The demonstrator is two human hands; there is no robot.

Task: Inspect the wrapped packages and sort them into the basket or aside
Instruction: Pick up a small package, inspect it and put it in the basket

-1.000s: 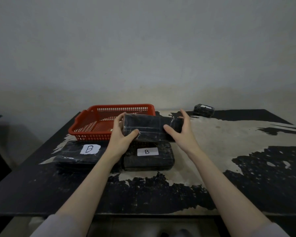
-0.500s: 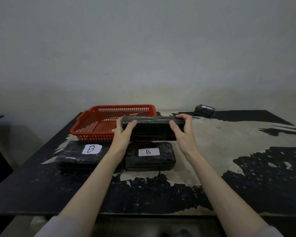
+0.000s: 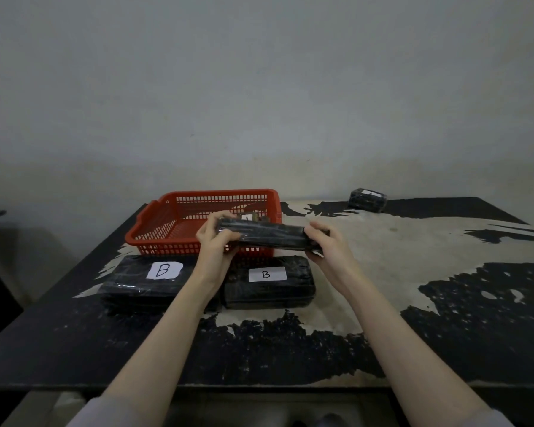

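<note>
Below and to the left of your left hand lies a flat black film-wrapped package with a white paper label marked B (image 3: 142, 280), resting on the worn black-and-beige table (image 3: 413, 257). Beyond that hand sits the red slotted plastic basket (image 3: 167, 223), and inside it, just behind your fingers, a scrap of white label (image 3: 246, 217) shows on something you cannot make out. Your left hand (image 3: 215, 241) grasps the left end of a long black plastic-wrapped package (image 3: 269, 235), fingers curled over its top and thumb beneath. The package is held in the air, seen edge-on, over the basket's near rim. Under it, between your wrists, lies a second black wrapped package labelled B (image 3: 269, 283). Your right hand (image 3: 322, 245) clasps the right end of the held package. Far beyond your right hand, near the table's back edge, sits a small black wrapped package with a white label (image 3: 367, 199).
</note>
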